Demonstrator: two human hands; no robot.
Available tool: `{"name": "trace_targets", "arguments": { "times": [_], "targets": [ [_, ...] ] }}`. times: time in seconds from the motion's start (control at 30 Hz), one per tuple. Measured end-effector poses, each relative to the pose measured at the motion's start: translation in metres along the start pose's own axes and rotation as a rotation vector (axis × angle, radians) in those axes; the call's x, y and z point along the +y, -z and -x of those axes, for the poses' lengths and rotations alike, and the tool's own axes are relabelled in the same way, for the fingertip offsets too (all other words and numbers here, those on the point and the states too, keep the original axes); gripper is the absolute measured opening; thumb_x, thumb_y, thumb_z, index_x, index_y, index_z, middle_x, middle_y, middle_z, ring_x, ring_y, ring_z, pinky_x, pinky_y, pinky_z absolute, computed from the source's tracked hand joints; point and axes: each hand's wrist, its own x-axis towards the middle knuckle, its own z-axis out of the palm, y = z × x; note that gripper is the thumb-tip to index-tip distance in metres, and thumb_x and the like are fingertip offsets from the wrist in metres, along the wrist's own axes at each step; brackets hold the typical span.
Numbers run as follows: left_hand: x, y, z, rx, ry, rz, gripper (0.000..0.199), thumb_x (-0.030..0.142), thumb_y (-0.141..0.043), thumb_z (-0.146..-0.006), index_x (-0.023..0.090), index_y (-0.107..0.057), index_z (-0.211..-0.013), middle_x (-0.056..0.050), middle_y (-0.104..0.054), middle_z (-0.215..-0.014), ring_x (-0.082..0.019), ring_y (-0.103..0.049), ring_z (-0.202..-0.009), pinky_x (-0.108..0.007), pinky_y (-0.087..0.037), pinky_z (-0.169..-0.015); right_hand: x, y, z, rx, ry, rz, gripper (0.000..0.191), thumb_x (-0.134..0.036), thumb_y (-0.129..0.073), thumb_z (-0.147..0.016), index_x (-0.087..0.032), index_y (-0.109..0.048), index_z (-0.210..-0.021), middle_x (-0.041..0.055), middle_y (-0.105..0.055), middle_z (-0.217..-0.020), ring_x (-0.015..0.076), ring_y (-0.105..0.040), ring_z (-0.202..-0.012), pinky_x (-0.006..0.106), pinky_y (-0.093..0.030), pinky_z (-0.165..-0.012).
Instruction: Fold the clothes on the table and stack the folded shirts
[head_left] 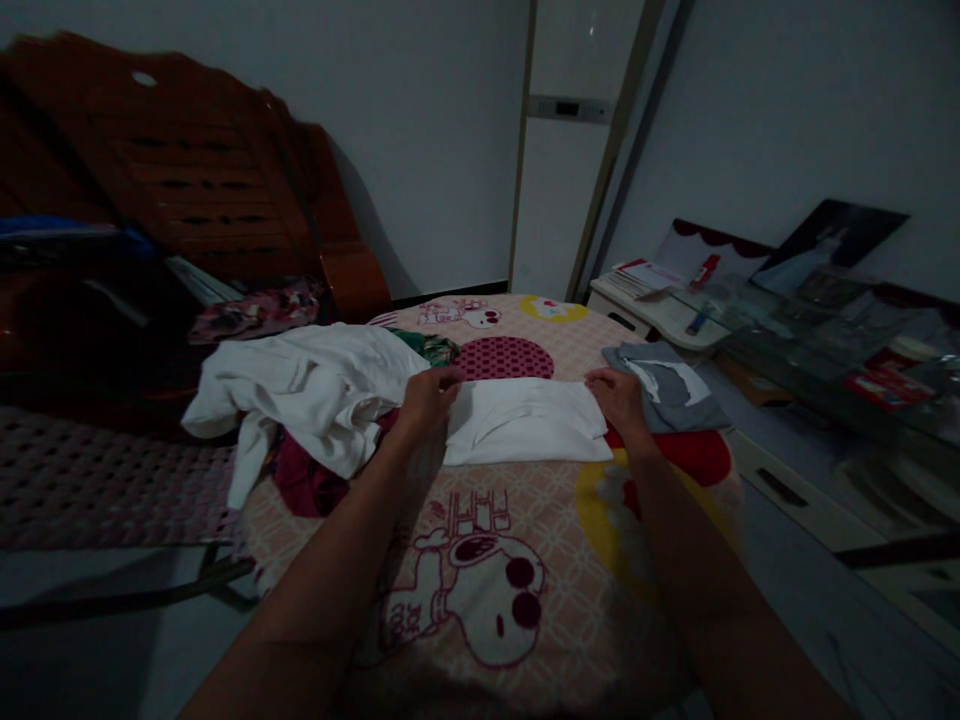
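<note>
A white garment (529, 425), folded into a flat, wide rectangle, lies in the middle of the round table with its patterned cloth (555, 530). My left hand (431, 400) pinches its far left corner. At the far right corner, the fingers of my right hand (616, 396) are closed on the same garment. Left of my left hand is a loose heap with a crumpled white garment (300, 375) on top and a dark red cloth (304, 485) under it. A folded grey garment with a white print (666, 385) lies just beyond my right hand.
A carved wooden chair (172, 170) with items on its seat stands at the back left. On the right is a glass-topped cabinet (795, 340) bearing papers and boxes. A tall white appliance (566, 170) stands against the back wall.
</note>
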Motion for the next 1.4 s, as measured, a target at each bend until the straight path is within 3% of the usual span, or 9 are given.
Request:
{"name": "trace_targets", "arguments": {
  "times": [0.13, 0.23, 0.37, 0.5, 0.63, 0.7, 0.9, 1.17, 1.4],
  "targets": [
    [0.008, -0.030, 0.002, -0.153, -0.302, -0.130, 0.052, 0.026, -0.049, -0.094, 0.018, -0.055, -0.145, -0.011, -0.053, -0.152, -0.023, -0.048, -0.140, -0.039, -0.038, -0.117, 0.007, -0.019, 0.003, -0.176, 0.300, 0.038, 0.040, -0.021, -0.046, -0.088, -0.020, -0.074, -0.116, 0.0093, -0.070, -0.131, 0.0218, -0.061, -0.126, 0.039, -0.043, -0.112],
    [0.003, -0.048, 0.009, -0.306, -0.409, -0.285, 0.060, 0.037, -0.048, -0.099, 0.017, -0.042, -0.154, -0.016, -0.035, -0.163, -0.029, -0.032, -0.151, -0.048, -0.026, -0.122, 0.016, -0.036, 0.010, -0.305, 0.408, 0.127, 0.043, -0.030, -0.050, -0.094, -0.024, -0.066, -0.134, 0.0086, -0.060, -0.145, 0.0246, -0.051, -0.138, 0.046, -0.035, -0.120],
    [-0.008, -0.055, 0.014, -0.350, -0.434, -0.366, 0.058, 0.045, -0.042, -0.102, 0.023, -0.040, -0.156, -0.016, -0.026, -0.167, -0.031, -0.025, -0.154, -0.054, -0.022, -0.122, 0.024, -0.049, 0.017, -0.382, 0.434, 0.250, 0.043, -0.036, -0.055, -0.095, -0.030, -0.064, -0.137, 0.0058, -0.053, -0.152, 0.0273, -0.044, -0.144, 0.050, -0.026, -0.123],
    [-0.016, -0.050, 0.007, -0.281, -0.385, -0.266, 0.050, 0.035, -0.040, -0.102, 0.022, -0.048, -0.150, -0.012, -0.042, -0.160, -0.026, -0.036, -0.149, -0.046, -0.027, -0.122, 0.029, -0.045, 0.010, -0.293, 0.413, 0.140, 0.040, -0.037, -0.047, -0.099, -0.024, -0.068, -0.130, 0.0085, -0.062, -0.143, 0.0231, -0.051, -0.138, 0.044, -0.032, -0.121],
    [-0.023, -0.044, -0.006, -0.103, -0.175, -0.245, 0.042, 0.020, -0.037, -0.099, 0.014, -0.062, -0.132, -0.015, -0.062, -0.140, -0.024, -0.054, -0.134, -0.038, -0.038, -0.115, 0.040, -0.040, -0.005, -0.054, 0.249, 0.112, 0.041, -0.034, -0.038, -0.101, -0.019, -0.070, -0.121, 0.0117, -0.069, -0.131, 0.0222, -0.057, -0.129, 0.042, -0.038, -0.117],
    [-0.025, -0.042, -0.011, -0.085, -0.099, -0.296, 0.037, 0.017, -0.040, -0.096, 0.013, -0.065, -0.122, -0.017, -0.067, -0.130, -0.026, -0.060, -0.125, -0.037, -0.043, -0.110, 0.046, -0.041, -0.011, -0.028, 0.177, 0.203, 0.036, -0.029, -0.041, -0.099, -0.016, -0.070, -0.115, 0.0141, -0.070, -0.126, 0.0241, -0.059, -0.125, 0.043, -0.039, -0.115],
    [-0.026, -0.044, -0.023, -0.044, -0.005, -0.414, 0.029, 0.021, -0.051, -0.090, 0.012, -0.063, -0.115, -0.018, -0.066, -0.126, -0.030, -0.060, -0.120, -0.040, -0.046, -0.104, 0.052, -0.048, -0.016, -0.092, 0.138, 0.372, 0.016, -0.024, -0.053, -0.087, -0.018, -0.067, -0.092, 0.0136, -0.072, -0.106, 0.0255, -0.063, -0.105, 0.039, -0.045, -0.101],
    [-0.027, -0.037, -0.021, 0.026, 0.061, -0.157, 0.018, 0.029, -0.064, -0.082, 0.019, -0.059, -0.095, -0.007, -0.068, -0.096, -0.023, -0.064, -0.092, -0.032, -0.048, -0.084, 0.039, -0.042, -0.013, 0.049, 0.072, 0.009, 0.015, -0.027, -0.059, -0.069, -0.022, -0.058, -0.082, 0.0018, -0.064, -0.079, 0.0197, -0.057, -0.077, 0.032, -0.048, -0.075],
    [-0.018, -0.044, -0.014, 0.208, 0.069, 0.023, 0.013, 0.027, -0.055, -0.086, 0.021, -0.053, -0.097, -0.003, -0.061, -0.083, -0.022, -0.061, -0.081, -0.033, -0.048, -0.079, 0.029, -0.038, -0.009, 0.149, 0.092, 0.011, 0.014, -0.026, -0.056, -0.073, -0.022, -0.054, -0.085, 0.0056, -0.063, -0.083, 0.0228, -0.059, -0.080, 0.036, -0.049, -0.080]
  ]
}}
